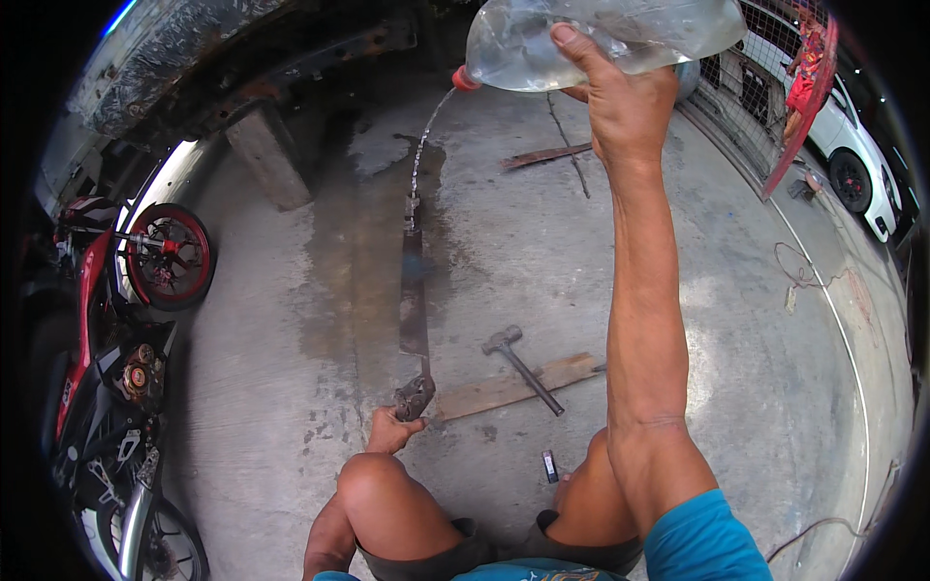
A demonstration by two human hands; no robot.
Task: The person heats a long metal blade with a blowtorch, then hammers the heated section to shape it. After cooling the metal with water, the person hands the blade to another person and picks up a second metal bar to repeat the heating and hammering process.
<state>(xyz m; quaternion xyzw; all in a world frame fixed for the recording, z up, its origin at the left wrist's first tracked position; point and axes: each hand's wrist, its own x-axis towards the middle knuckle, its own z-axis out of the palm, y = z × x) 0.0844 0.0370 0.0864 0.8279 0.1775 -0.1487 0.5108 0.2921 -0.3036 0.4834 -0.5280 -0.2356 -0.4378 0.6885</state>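
My right hand (620,102) is raised at the upper right, its fingers wrapped round a clear plastic bottle (523,48) with a red cap (466,79). The bottle lies nearly sideways, and a thin stream of water (419,145) falls from its cap. It lands at the far end of a long, dark, flat metal bar (414,300). At the bar's near end is a dark, bulky metal grip piece (415,395), whose exact kind I cannot make out. My left hand (390,431) is closed on this piece beside my left knee.
A hammer (518,360) rests across a wooden plank (523,385). A small dark object (550,467) lies near my feet. Wet concrete (339,242) surrounds the bar. A red motorcycle (92,310) stands left, a block (269,155) beyond, a mesh gate (756,92) and white car (862,145) right.
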